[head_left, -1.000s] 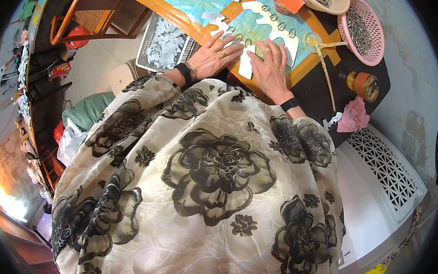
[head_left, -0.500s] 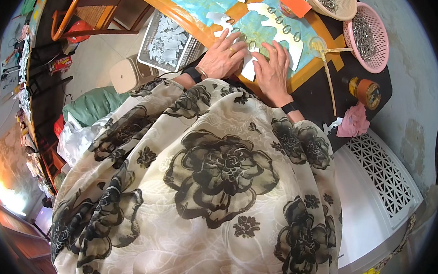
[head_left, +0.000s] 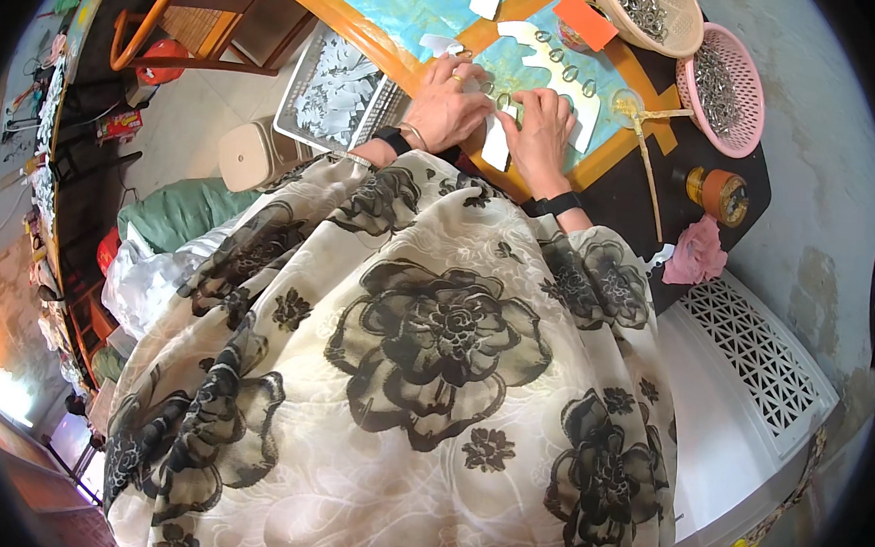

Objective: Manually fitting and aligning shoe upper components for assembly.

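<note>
My left hand (head_left: 450,106) and my right hand (head_left: 539,137) are close together at the near edge of the work table. Between them lies a short white strip (head_left: 496,145), with an oval metal ring (head_left: 504,101) just beyond it. My right thumb and curled fingers pinch at the strip's upper right side. The left fingers are bent and pressed together at its other side; their tips are partly hidden. A toothed white sheet (head_left: 586,110) beside my right hand carries several oval metal rings (head_left: 570,73) along its tabs. Another white piece (head_left: 437,45) sits beyond my left fingers.
On the right are a beige basket (head_left: 684,42) and a pink basket (head_left: 752,132) with metal rings, a stick (head_left: 651,176) on a round clear lid, an amber jar (head_left: 728,196) and a pink cloth (head_left: 697,251). Left stands a crate (head_left: 289,114) of white pieces.
My right fingers have curled in more, toward the white strip. The left hand stays nearly in place. The view has shifted slightly, bringing more white sheets in at the far edge.
</note>
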`<state>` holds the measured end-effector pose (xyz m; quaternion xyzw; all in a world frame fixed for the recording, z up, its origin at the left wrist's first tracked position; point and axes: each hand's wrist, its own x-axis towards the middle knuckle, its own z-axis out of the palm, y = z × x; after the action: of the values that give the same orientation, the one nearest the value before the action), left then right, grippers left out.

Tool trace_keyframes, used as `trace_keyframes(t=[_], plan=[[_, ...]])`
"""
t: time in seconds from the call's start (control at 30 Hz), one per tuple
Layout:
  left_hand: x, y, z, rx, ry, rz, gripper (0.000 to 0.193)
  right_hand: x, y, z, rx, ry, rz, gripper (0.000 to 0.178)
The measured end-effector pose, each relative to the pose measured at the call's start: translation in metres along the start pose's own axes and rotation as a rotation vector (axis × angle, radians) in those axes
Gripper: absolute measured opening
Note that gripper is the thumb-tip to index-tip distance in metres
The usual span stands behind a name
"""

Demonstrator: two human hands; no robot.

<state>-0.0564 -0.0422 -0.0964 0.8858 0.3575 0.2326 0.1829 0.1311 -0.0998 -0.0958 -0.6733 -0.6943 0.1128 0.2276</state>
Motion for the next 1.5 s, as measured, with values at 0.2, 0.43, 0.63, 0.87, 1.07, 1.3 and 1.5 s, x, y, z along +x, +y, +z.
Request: trace_keyframes(t=[0.2,0.43,0.63,0.87,1.07,1.3,1.5], plan=[[-0.006,-0.001,0.004,0.004,0.007,-0.035,0.015,0.004,-0.009,0.010,0.008,-0.007,0.120,0.031],[-0.010,-0.005,0.003,-0.044,0.026,-0.020,0.017,0.011,-0.006,0.015,0.336,-0.113,0.276,0.029],[-0.016,-0.011,-0.032,-1.005,0.072,-0.787,0.032,0.015,0.004,0.002,1.036,-0.089,0.547,0.031],[0.008,0.016,-0.060,-1.639,-0.321,-0.996,0.034,0.028,-0.036,-0.058,1.353,-0.084,0.516,0.032],[0.037,0.043,-0.070,-1.514,-0.046,-0.934,0.024,0.033,-0.049,-0.087,1.313,0.009,0.409,0.029],[0.047,0.059,-0.089,-1.356,0.061,-0.850,0.024,0.019,-0.052,-0.094,1.330,-0.082,0.376,0.022],[0.050,0.067,-0.095,-1.852,-0.111,-0.837,0.043,0.017,-0.042,-0.082,1.604,-0.116,0.441,0.011]])
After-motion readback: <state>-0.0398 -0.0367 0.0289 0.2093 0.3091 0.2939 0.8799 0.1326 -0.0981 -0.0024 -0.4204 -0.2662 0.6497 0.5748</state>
